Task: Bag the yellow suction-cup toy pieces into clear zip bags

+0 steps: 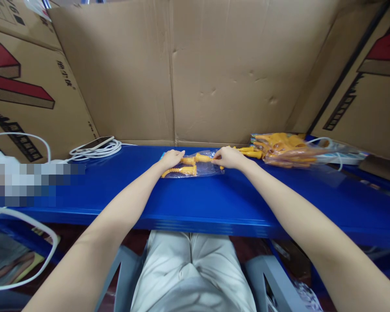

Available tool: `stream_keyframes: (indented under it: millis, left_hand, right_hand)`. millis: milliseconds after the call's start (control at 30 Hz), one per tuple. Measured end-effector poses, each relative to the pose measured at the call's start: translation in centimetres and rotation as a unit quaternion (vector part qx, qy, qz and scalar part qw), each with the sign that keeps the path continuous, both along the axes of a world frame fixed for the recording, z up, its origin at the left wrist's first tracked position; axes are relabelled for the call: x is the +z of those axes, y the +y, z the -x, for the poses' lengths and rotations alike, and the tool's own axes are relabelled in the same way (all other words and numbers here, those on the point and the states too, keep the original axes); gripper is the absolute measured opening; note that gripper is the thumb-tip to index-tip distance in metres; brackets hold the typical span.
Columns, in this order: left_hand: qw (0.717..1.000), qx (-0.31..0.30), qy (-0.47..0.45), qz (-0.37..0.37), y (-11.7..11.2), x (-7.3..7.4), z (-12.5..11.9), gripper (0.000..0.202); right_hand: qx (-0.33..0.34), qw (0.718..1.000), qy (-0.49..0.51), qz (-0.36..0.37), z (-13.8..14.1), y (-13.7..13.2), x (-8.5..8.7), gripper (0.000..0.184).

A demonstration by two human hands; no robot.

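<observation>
A clear plastic bag [204, 169] with yellow plastic parts [188, 170] inside lies on the blue table [195, 199], at its far middle. My left hand [170, 158] rests on the bag's left end, fingers curled down on it. At the bag's right end, my right hand [226, 157] pinches the bag and a yellow part between fingers and thumb.
A pile of bagged yellow parts [284, 149] lies at the far right, with a white cable [328, 145] beside it. A phone [95, 143] on coiled white cable [97, 151] sits far left. Cardboard walls [195, 73] surround the table on three sides.
</observation>
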State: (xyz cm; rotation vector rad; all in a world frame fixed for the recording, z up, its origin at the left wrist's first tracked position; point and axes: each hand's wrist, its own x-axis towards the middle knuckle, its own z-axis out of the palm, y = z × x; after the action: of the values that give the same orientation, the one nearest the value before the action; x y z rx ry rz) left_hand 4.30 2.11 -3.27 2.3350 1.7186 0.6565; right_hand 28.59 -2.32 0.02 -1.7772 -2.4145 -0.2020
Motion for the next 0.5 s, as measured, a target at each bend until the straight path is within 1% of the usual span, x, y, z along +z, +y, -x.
stream_keyframes:
  millis: [133,300,400,500]
  left_hand:
    - [1.000,0.014,-0.025,0.013,0.2,0.0,0.0,0.051]
    - [1.000,0.007,-0.025,0.017,0.2,0.0,-0.1,0.052]
    - [1.000,0.006,0.009,-0.004,0.0,0.1,0.0,0.052]
    - [0.995,0.062,0.071,-0.028,-0.3,0.5,0.4,0.053]
  right_hand:
    - [-0.023,1.000,-0.004,-0.010,0.1,-0.1,0.0,0.023]
    - [-0.009,1.000,-0.016,-0.017,1.0,-0.5,-0.4,0.025]
    - [0.002,1.000,-0.016,-0.014,1.4,-0.5,-0.7,0.024]
    - [0.004,1.000,-0.014,-0.020,1.3,-0.3,-0.9,0.025]
